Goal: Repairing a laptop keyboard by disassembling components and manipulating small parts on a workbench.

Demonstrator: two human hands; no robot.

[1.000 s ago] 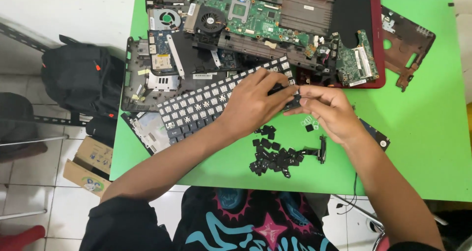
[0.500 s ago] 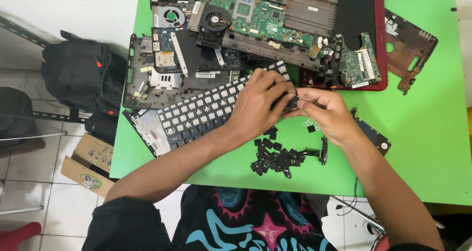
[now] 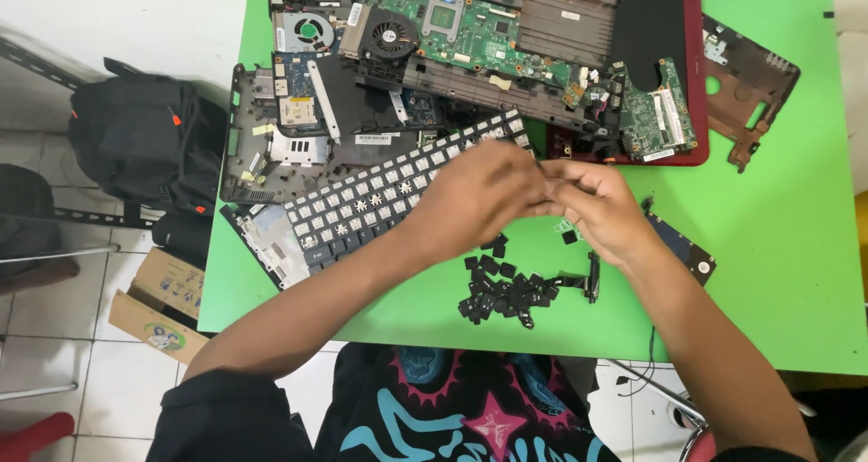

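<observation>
Left hand [image 3: 479,195] and right hand [image 3: 601,204] meet fingertip to fingertip over the keyboard's [image 3: 362,209] right end; anything pinched between them can't be made out. Loose black keycaps [image 3: 506,290] piled just near of them on the green table [image 3: 778,272].

Open green table [image 3: 778,272] from 3 to 5 o'clock, easy passage. 12 o'clock is blocked by stacked laptop boards [image 3: 470,28], 9 by the keyboard [image 3: 362,204], 6 by the loose keycap pile [image 3: 506,290].
</observation>
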